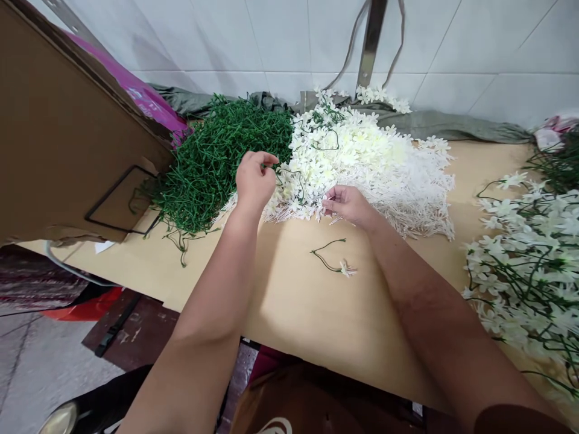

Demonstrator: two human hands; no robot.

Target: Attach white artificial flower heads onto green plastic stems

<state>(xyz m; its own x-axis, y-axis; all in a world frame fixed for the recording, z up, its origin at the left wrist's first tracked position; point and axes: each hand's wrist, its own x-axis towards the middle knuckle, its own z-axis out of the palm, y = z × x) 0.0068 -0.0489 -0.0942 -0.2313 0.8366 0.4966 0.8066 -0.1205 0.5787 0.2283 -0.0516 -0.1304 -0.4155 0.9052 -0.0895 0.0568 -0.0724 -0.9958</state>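
My left hand (256,179) is over the right edge of a heap of green plastic stems (212,163). Its fingers are bent, with a gap between thumb and forefinger. A thin curved green stem lies close to its fingertips; contact is unclear. Thumb and fingers of my right hand (346,205) pinch a small white artificial flower at the front edge of a pile of white flowers (353,141); the fingers partly hide it. Between my forearms, a forked green stem (323,258) with one white flower (347,269) at its end lies on the tabletop (312,307).
At the left stands a large cardboard box (67,132) with a black wire frame (120,199) by it. White flowers on green stems (534,259) are heaped at the right. Grey-green cloth (465,125) runs along the tiled wall (474,48) behind the table.
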